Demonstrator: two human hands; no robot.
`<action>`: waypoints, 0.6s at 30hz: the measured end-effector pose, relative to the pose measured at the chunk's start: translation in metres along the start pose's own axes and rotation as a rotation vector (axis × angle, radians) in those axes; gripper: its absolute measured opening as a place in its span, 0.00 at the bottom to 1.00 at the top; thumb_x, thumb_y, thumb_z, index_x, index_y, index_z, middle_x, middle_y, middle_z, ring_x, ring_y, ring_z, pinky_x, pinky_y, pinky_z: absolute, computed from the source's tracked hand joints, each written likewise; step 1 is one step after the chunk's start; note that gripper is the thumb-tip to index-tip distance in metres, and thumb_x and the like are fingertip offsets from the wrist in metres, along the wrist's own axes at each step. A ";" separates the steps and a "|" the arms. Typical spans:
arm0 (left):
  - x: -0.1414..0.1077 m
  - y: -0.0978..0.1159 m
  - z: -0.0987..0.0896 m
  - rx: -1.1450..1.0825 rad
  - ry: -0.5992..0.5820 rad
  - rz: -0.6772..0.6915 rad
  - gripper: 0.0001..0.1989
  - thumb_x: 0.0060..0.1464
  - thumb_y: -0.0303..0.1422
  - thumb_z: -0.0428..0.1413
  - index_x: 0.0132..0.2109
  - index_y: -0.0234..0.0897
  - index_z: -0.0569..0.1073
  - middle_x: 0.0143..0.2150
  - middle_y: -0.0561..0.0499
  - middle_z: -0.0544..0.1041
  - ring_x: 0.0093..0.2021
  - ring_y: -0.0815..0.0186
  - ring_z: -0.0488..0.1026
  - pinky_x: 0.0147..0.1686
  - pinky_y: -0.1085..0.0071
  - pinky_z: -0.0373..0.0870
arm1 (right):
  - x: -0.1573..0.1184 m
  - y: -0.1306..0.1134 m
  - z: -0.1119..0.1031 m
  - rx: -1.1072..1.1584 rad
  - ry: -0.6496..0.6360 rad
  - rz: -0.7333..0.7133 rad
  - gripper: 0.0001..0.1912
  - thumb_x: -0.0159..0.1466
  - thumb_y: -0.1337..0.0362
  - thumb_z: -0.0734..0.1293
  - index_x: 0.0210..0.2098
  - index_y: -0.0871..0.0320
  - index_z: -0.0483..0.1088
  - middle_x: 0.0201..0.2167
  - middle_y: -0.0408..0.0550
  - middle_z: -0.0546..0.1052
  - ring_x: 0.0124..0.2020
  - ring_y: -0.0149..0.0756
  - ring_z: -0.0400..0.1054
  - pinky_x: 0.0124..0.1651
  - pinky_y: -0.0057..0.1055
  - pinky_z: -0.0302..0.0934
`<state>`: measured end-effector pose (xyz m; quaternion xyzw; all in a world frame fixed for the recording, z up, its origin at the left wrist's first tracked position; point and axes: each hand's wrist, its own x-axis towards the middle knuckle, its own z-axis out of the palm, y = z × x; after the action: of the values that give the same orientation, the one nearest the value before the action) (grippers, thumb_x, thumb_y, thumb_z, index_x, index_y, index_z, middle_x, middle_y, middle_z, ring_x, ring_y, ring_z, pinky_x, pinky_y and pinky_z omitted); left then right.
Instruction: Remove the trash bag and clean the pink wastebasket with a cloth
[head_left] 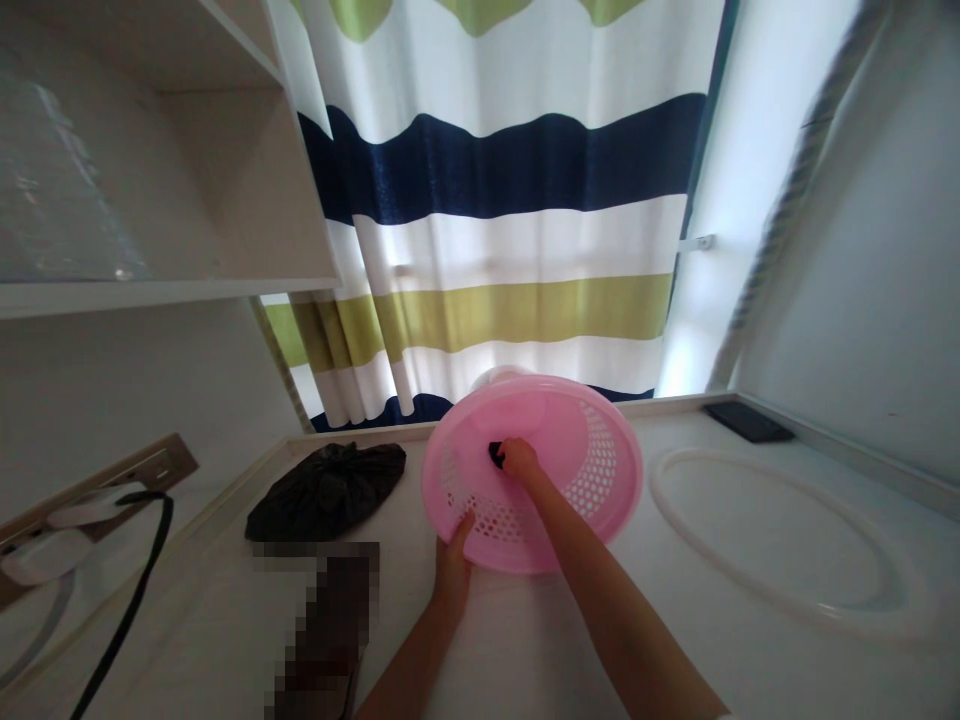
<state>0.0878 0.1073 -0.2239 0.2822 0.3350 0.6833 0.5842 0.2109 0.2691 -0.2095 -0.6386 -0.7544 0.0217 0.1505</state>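
A pink plastic basket (540, 430) with lattice holes in its wall is tilted on the white tabletop, its opening facing me. My left hand (455, 565) grips its near left rim, with the thumb on the inner side. Inside the basket my right hand (519, 460) is closed on a small black object (496, 455), probably cloth or plastic, mostly hidden by the fingers. It is held against or close to the basket's inner wall; I cannot tell if they touch.
A knotted black plastic bag (326, 495) lies to the left, near a pixelated dark object (337, 610). A pale oval ring (757, 590) and a flat black object (748, 421) lie right. A socket strip (161, 465) with plugs and a black cable (146, 575) runs left, under a shelf (169, 298). A striped curtain (510, 240) hangs behind.
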 end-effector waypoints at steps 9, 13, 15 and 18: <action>0.000 -0.009 -0.005 0.029 0.004 0.083 0.20 0.43 0.31 0.57 0.46 0.36 0.67 0.48 0.47 0.70 0.49 0.60 0.66 0.49 0.63 0.62 | -0.024 -0.009 -0.006 -0.109 0.010 -0.035 0.14 0.59 0.69 0.55 0.40 0.62 0.69 0.37 0.57 0.73 0.39 0.38 0.66 0.39 0.31 0.58; -0.004 -0.004 -0.003 0.065 0.021 0.123 0.20 0.42 0.32 0.57 0.45 0.34 0.68 0.47 0.46 0.71 0.49 0.59 0.66 0.50 0.62 0.61 | -0.033 -0.019 -0.005 -0.161 0.022 -0.052 0.15 0.60 0.72 0.53 0.40 0.65 0.69 0.37 0.61 0.72 0.39 0.41 0.66 0.38 0.35 0.58; -0.006 -0.001 -0.003 0.076 0.035 0.155 0.20 0.42 0.32 0.58 0.45 0.34 0.68 0.47 0.46 0.71 0.49 0.59 0.66 0.50 0.62 0.61 | -0.038 -0.026 -0.003 -0.184 0.023 -0.071 0.15 0.60 0.72 0.53 0.39 0.66 0.69 0.36 0.62 0.72 0.40 0.41 0.65 0.39 0.36 0.58; -0.008 0.001 -0.006 0.066 0.059 0.190 0.21 0.41 0.32 0.58 0.46 0.34 0.67 0.47 0.46 0.70 0.49 0.58 0.66 0.50 0.61 0.61 | -0.044 -0.035 0.000 -0.217 0.029 -0.100 0.14 0.59 0.73 0.54 0.37 0.66 0.70 0.35 0.63 0.72 0.41 0.43 0.64 0.38 0.38 0.57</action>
<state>0.0840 0.0990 -0.2264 0.3114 0.3459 0.7323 0.4970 0.1836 0.2200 -0.2106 -0.6130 -0.7808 -0.0771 0.0924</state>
